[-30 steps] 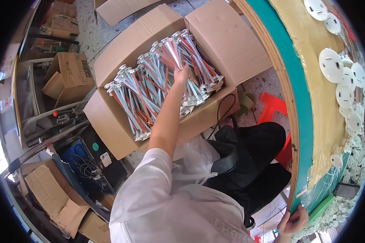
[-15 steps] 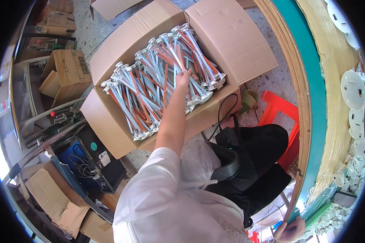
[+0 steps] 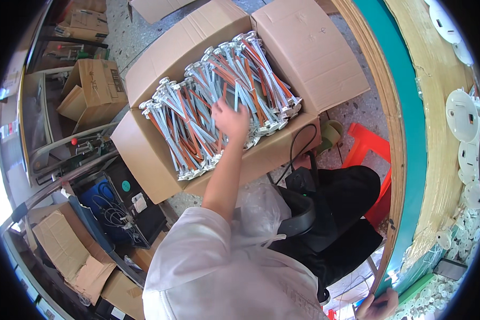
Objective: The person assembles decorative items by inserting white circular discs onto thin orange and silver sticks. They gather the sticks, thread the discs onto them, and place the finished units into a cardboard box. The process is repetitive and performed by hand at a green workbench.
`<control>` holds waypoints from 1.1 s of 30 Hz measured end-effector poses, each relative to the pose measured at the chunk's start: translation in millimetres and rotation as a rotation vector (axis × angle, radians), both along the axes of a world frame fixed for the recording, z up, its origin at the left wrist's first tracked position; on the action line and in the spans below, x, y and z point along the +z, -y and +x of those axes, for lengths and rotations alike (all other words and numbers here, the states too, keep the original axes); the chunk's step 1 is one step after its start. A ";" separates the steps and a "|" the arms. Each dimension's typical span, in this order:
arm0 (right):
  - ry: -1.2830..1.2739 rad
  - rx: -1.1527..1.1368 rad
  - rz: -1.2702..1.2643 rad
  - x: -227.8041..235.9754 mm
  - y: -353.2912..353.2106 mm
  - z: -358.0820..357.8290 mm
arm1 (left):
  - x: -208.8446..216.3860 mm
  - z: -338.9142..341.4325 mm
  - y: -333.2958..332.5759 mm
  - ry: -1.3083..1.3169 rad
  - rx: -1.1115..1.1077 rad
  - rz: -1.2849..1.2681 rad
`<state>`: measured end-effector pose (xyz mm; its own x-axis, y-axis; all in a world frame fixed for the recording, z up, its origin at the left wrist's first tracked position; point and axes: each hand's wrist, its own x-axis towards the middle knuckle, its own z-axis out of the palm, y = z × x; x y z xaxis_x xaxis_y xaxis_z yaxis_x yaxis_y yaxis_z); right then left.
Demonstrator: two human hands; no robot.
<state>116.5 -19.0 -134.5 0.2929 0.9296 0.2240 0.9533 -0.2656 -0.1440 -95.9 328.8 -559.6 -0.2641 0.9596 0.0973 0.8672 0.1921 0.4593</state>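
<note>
My left hand [image 3: 232, 120] is over an open cardboard box [image 3: 144, 176], thumb and fingers apart, with nothing visibly held. Beneath it the box is filled with rows of bundled long strips [image 3: 189, 122], grey and orange-brown, with whitish fittings at their ends. The fingertips are close to the middle bundles; whether they touch is hard to tell. At the lower right, my right hand [image 3: 378, 305] is at the edge of the table [image 3: 408, 213], its fingers curled. What it holds, if anything, is hidden.
A red plastic stool [image 3: 360, 144] stands beside the table. Round white plastic parts [image 3: 458, 114], small white pieces and a dark phone-like object [image 3: 449, 268] lie on the table. Left of the box are more cartons [image 3: 93, 88], a metal rail and a black case with cables [image 3: 128, 208].
My left hand has let go of the pale strip it pinched and moved left and nearer, its fingers spreading. The view has shifted slightly. My right hand stays at the table edge.
</note>
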 end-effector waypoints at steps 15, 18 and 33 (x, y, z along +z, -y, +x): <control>0.132 -0.011 -0.020 -1.9 0.9 4.0 | 1.6 -52.6 -10.8 0.213 -0.082 -0.353; 0.096 0.012 -0.002 -2.1 7.5 7.6 | 1.7 -55.7 -23.9 0.296 -0.120 -0.235; 0.061 -0.016 -0.047 -0.7 8.2 5.6 | -18.9 -35.9 3.6 -0.209 -0.167 0.072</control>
